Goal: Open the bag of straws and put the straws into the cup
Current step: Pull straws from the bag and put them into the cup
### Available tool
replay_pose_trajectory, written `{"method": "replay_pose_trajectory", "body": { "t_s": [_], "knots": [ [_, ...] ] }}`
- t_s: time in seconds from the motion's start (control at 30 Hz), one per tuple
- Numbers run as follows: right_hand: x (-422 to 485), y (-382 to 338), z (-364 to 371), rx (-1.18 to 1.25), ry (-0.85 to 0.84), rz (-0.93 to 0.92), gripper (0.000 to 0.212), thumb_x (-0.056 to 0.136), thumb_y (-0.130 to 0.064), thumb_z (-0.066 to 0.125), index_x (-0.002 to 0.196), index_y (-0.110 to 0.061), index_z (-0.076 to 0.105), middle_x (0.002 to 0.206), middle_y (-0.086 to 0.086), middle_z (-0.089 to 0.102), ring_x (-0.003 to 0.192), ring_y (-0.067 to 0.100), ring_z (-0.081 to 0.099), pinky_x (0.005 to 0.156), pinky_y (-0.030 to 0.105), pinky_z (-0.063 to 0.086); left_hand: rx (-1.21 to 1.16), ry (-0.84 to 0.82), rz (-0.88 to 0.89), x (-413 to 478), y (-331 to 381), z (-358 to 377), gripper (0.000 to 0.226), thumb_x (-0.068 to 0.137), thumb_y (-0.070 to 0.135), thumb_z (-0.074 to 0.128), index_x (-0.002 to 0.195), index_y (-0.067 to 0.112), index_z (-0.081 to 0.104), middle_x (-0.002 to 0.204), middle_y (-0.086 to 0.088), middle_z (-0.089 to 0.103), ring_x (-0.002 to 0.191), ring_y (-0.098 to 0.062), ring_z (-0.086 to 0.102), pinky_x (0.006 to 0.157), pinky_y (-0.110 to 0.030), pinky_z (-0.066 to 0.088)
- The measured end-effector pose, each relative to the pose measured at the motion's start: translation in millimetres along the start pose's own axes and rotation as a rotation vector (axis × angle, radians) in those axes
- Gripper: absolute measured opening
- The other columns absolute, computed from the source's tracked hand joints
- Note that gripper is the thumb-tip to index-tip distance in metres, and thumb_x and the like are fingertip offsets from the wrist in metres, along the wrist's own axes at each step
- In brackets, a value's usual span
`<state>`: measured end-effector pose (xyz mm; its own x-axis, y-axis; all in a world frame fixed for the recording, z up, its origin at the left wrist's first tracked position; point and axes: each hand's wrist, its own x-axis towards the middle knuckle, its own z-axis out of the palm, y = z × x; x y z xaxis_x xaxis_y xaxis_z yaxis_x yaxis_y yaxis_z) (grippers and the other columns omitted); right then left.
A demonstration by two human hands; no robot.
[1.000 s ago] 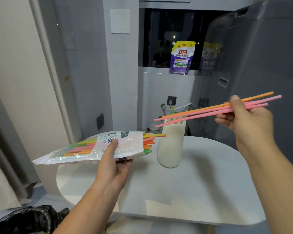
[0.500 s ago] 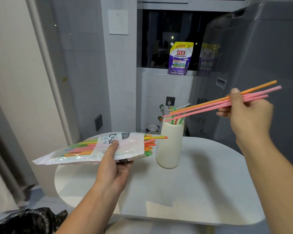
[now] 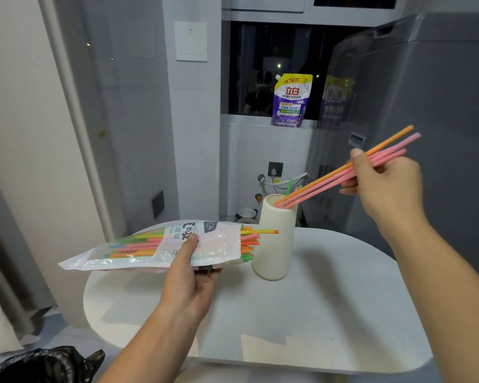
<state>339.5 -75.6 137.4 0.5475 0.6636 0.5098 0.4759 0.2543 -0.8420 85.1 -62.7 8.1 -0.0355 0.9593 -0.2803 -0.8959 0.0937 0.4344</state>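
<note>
Right hand has tipped its straws into the cup.

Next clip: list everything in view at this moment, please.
bag of straws: one, clear, mixed-colour straws poking out, held above the table
held straws: three, one orange and two pink, lower ends in the cup mouth
cup: one, cream, upright on the table
table: one, white, centre
detergent pouch: one, purple, window sill
washing machine: one, grey, right
black bag: one, bottom left
left hand: grips the bag
right hand: pinches the three straws
</note>
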Motion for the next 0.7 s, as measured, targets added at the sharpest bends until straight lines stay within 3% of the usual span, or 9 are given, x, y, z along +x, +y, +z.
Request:
{"method": "replay_pose_trajectory", "body": {
  "t_s": [0.1,0.4,0.53,0.7],
  "knots": [
    [2,7,10,-0.022,-0.064,0.011,0.031,0.096,-0.034,0.062,0.087,-0.007,0.073,0.071,0.005,0.073,0.057,0.015,0.073,0.068,0.04,0.063,-0.001,0.0,0.001,-1,-1,0,0.042,0.095,0.01,0.066,0.136,0.016,0.059,0.114,-0.006,0.078,0.092,-0.019,0.077,0.064,-0.038,0.064],
    [16,12,39,-0.193,-0.247,-0.016,0.035,0.096,-0.034,0.062,0.085,-0.004,0.073,0.071,0.006,0.072,0.061,0.016,0.071,0.062,0.031,0.061,0.002,0.005,-0.011,-1,-2,0,0.042,0.095,0.01,0.067,0.135,0.016,0.06,0.116,-0.006,0.077,0.098,-0.02,0.076,0.063,-0.038,0.064],
    [15,17,55,-0.251,-0.353,-0.006,0.036,0.091,-0.041,0.067,0.08,-0.007,0.073,0.076,0.012,0.073,0.074,0.029,0.071,0.077,0.05,0.06,-0.002,-0.004,-0.01,0,-3,0,0.042,0.095,0.01,0.066,0.136,0.017,0.059,0.115,-0.007,0.078,0.094,-0.021,0.077,0.066,-0.042,0.065],
    [6,23,64,-0.198,-0.339,0.04,0.06,0.077,-0.058,0.074,0.118,-0.016,0.063,0.1,0.005,0.067,0.087,0.024,0.066,0.083,0.047,0.058,-0.004,-0.014,-0.017,-2,-2,0,0.04,0.095,0.01,0.066,0.134,0.016,0.061,0.112,-0.007,0.079,0.091,-0.02,0.078,0.065,-0.04,0.065]
  ]
}}
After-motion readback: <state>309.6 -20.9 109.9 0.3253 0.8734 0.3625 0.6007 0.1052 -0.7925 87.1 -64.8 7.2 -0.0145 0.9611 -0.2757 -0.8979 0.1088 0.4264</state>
